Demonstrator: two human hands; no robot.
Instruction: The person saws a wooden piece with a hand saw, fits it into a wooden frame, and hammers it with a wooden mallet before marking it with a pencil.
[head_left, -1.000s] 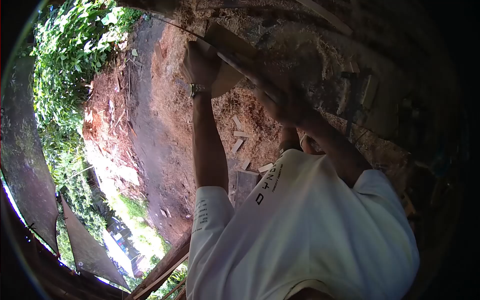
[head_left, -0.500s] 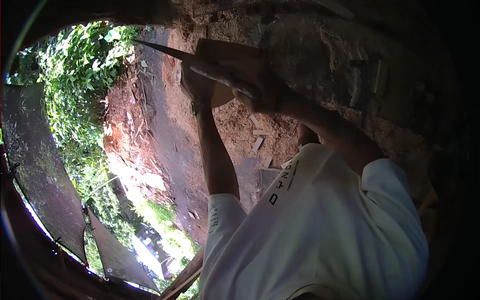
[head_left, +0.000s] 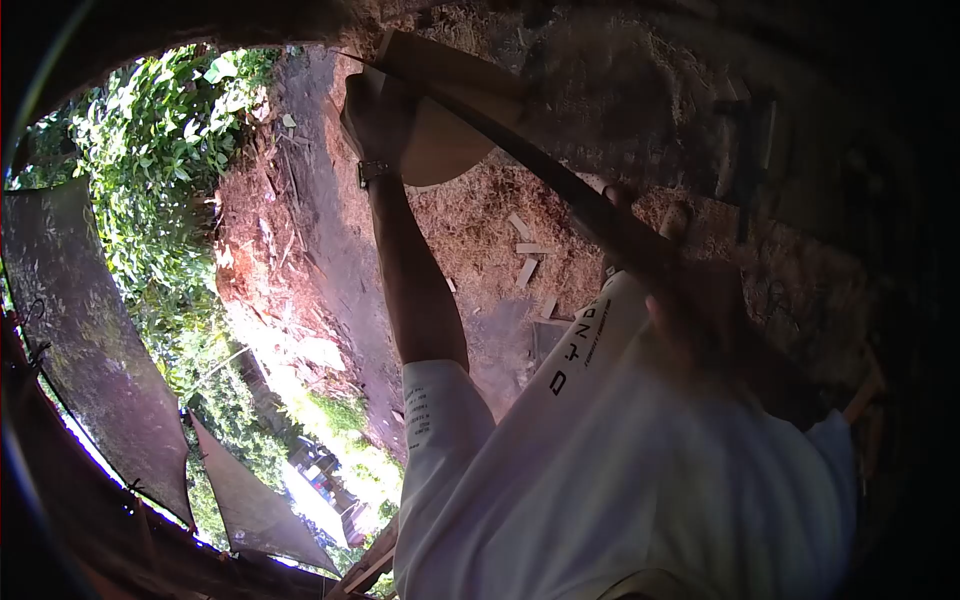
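My left hand (head_left: 378,118), with a band at the wrist, is closed on the left edge of a brown board (head_left: 448,142) with a rounded lower edge. A long, dark, tapered blade (head_left: 545,175) slants across the view, its narrow tip beyond my left hand and its wide end by my right hand. The blade overlaps the upper part of the board. My right hand (head_left: 690,300), dim and blurred, is closed around the blade's wide end, close in front of my white shirt. The handle is hidden in shadow.
Several small pale wood offcuts (head_left: 527,262) lie on the shavings-covered ground (head_left: 480,215) below the board. Green bushes (head_left: 150,140) stand to the left. Dark sheets (head_left: 95,330) hang at the lower left. The right side is in deep shadow.
My right hand has drawn back toward my body, down and right, with the blade. My left hand and the board have shifted slightly up and left in view.
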